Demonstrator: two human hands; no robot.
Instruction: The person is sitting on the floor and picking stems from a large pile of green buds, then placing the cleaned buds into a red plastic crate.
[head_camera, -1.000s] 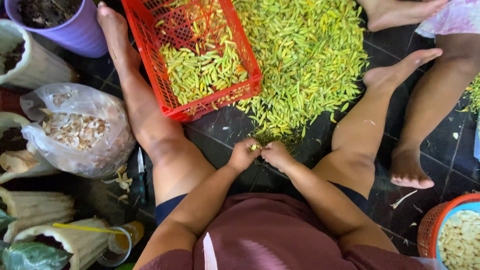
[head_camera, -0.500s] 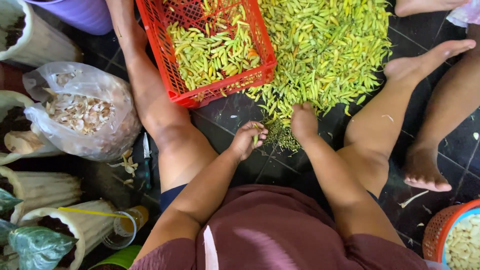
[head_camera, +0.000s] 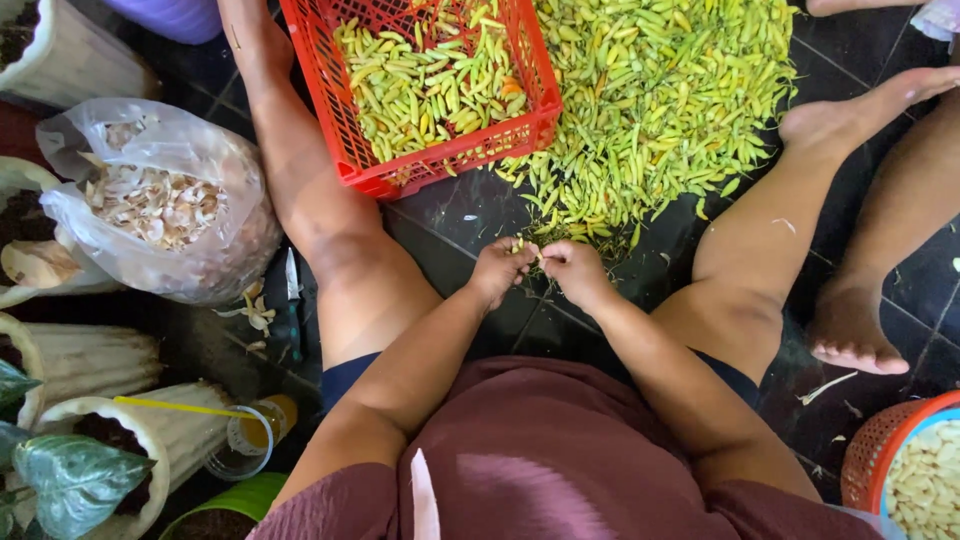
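Half a second ago my right hand (head_camera: 578, 270) reached into the pile (head_camera: 650, 110); now both hands meet again over the dark tile floor (head_camera: 470, 215), just short of it. A small yellow-green chili (head_camera: 519, 246) sits pinched between left hand (head_camera: 503, 268) and right — slim, glossy. Red plastic lattice crate (head_camera: 350, 120) beyond.

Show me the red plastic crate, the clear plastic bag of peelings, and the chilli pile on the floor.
Red plastic crate (head_camera: 352, 150): head view, left wall.
Clear plastic bag of pale peelings (head_camera: 215, 150): head view, upper right side.
Heap of green-yellow chillies on the floor (head_camera: 660, 110): head view, middle of heap.
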